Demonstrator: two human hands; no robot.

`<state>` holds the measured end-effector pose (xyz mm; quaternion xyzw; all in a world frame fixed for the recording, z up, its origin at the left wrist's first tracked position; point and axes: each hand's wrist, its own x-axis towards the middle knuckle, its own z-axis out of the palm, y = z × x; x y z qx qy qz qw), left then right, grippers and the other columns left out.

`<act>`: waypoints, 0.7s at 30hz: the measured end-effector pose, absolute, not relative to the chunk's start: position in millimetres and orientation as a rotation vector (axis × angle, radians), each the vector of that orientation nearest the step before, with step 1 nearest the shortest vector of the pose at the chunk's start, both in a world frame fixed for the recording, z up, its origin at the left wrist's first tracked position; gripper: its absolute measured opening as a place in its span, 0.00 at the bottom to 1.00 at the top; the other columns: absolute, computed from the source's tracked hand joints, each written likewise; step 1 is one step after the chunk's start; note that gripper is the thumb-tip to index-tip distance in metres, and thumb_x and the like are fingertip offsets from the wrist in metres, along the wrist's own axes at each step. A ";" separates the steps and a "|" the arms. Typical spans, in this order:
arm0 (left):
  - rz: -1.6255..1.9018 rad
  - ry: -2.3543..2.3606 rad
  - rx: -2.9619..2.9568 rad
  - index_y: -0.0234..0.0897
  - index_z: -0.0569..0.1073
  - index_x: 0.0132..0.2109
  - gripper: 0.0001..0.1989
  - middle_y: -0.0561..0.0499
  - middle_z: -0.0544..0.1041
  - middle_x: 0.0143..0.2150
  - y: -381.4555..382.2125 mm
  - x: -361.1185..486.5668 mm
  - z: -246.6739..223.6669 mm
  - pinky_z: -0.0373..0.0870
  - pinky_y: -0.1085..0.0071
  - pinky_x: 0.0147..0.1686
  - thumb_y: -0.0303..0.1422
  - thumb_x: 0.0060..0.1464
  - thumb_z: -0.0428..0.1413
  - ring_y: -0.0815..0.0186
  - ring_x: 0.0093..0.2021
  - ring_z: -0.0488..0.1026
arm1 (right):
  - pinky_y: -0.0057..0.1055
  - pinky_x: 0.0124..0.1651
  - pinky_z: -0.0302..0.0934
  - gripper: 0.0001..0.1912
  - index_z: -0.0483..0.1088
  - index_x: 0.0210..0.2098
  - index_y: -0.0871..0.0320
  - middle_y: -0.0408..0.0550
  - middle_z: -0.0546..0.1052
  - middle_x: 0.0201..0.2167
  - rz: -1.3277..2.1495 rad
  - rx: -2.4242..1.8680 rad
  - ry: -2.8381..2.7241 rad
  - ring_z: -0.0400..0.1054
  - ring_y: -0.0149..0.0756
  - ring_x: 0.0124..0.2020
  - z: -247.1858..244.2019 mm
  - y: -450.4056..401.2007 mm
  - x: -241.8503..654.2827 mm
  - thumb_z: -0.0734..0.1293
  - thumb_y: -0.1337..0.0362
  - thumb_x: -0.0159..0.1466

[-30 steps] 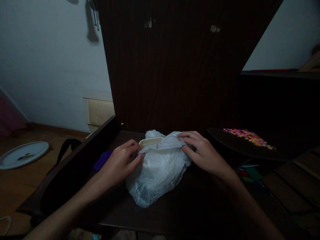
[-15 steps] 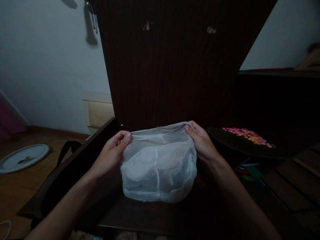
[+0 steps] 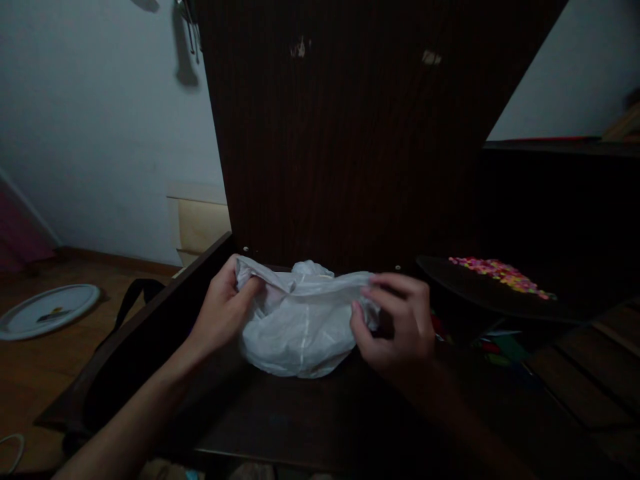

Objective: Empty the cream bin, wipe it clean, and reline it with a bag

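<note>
A thin white bag [image 3: 303, 333], bulging with contents I cannot make out, rests on the dark wooden surface [image 3: 270, 423]. My left hand [image 3: 227, 307] pinches the bag's upper left edge between thumb and fingers. At the upper right edge is my right hand [image 3: 400, 320], its fingers bent and spread apart, the fingertips touching or just beside the plastic. Some crumpled plastic sticks up behind the bag's rim.
A dark wooden panel [image 3: 340, 147] rises behind the bag. To the right, a dark shelf [image 3: 450, 287] bears small colourful pieces [image 3: 500, 272]. On the floor at left lies a round white lid-like object [image 3: 75, 303], near a black strap [image 3: 133, 297].
The bag has dropped from its stretched, upright shape and now sits lower and more crumpled. My right hand has loosened its pinch and spread its fingers, while my left hand keeps hold.
</note>
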<state>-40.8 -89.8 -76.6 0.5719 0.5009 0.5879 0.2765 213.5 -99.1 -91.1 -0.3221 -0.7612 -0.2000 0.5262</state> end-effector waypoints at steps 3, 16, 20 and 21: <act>1.634 1.271 1.435 0.37 0.70 0.37 0.08 0.51 0.79 0.37 -80.8 -34.8 -73.3 0.67 0.74 0.30 0.35 0.51 0.59 0.67 0.31 0.71 | 0.41 0.49 0.68 0.23 0.67 0.52 0.50 0.52 0.74 0.46 -0.514 -0.464 -2.113 0.70 0.42 0.47 -105.6 -106.3 203.5 0.65 0.78 0.61; 1.709 1.090 1.052 0.36 0.73 0.36 0.11 0.54 0.76 0.31 -30.8 -36.8 -97.2 0.67 0.72 0.36 0.35 0.43 0.59 0.65 0.32 0.73 | 0.40 0.47 0.59 0.15 0.73 0.45 0.61 0.49 0.77 0.31 -0.334 -0.506 -2.352 0.68 0.38 0.34 -117.8 -90.8 220.9 0.60 0.77 0.64; 1.596 1.129 0.957 0.35 0.75 0.32 0.11 0.52 0.78 0.29 -16.0 -43.8 -116.6 0.67 0.72 0.34 0.36 0.41 0.62 0.64 0.31 0.73 | 0.39 0.44 0.53 0.11 0.73 0.38 0.60 0.46 0.74 0.27 -0.246 -0.567 -2.409 0.65 0.36 0.32 -125.9 -95.9 229.0 0.61 0.75 0.64; 1.565 1.139 0.948 0.35 0.76 0.32 0.11 0.52 0.78 0.29 -13.4 -44.9 -121.1 0.67 0.72 0.33 0.36 0.41 0.62 0.64 0.31 0.74 | 0.39 0.44 0.52 0.10 0.73 0.37 0.59 0.45 0.74 0.27 -0.215 -0.587 -2.426 0.65 0.37 0.32 -127.8 -96.2 230.9 0.61 0.75 0.64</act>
